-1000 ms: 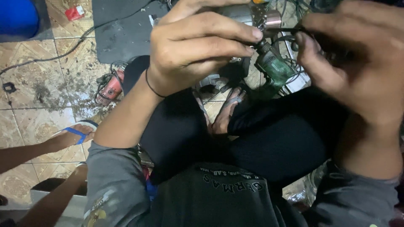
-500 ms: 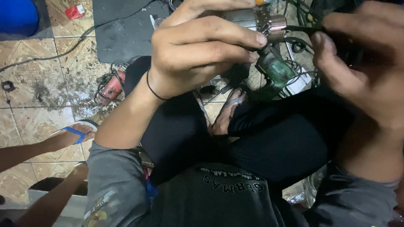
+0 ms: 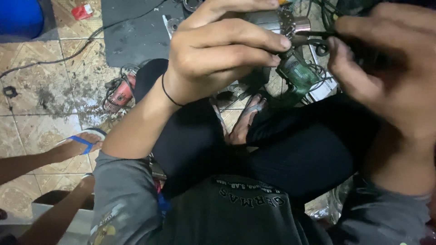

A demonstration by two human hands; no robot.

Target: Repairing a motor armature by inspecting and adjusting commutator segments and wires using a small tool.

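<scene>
My left hand (image 3: 222,50) is closed around a grey metal motor part (image 3: 277,20) with a copper-coloured end, held up close to the camera. A thin black band circles that wrist. My right hand (image 3: 386,77), blurred, is at the upper right with its fingers on a dark thin tool or wire (image 3: 318,35) that touches the part's end. Below the part, on the floor, lies a green power tool (image 3: 295,72). I sit cross-legged in black trousers and a grey long-sleeved top.
A red angle grinder (image 3: 119,94) lies on the tiled floor at my left knee. A dark mat (image 3: 131,31) with a cable lies beyond it. Another person's leg and foot in a blue sandal (image 3: 77,145) reach in from the left. A blue container (image 3: 20,18) stands top left.
The right hand has shifted slightly left toward the part's end. The left hand keeps its hold, almost unmoved.
</scene>
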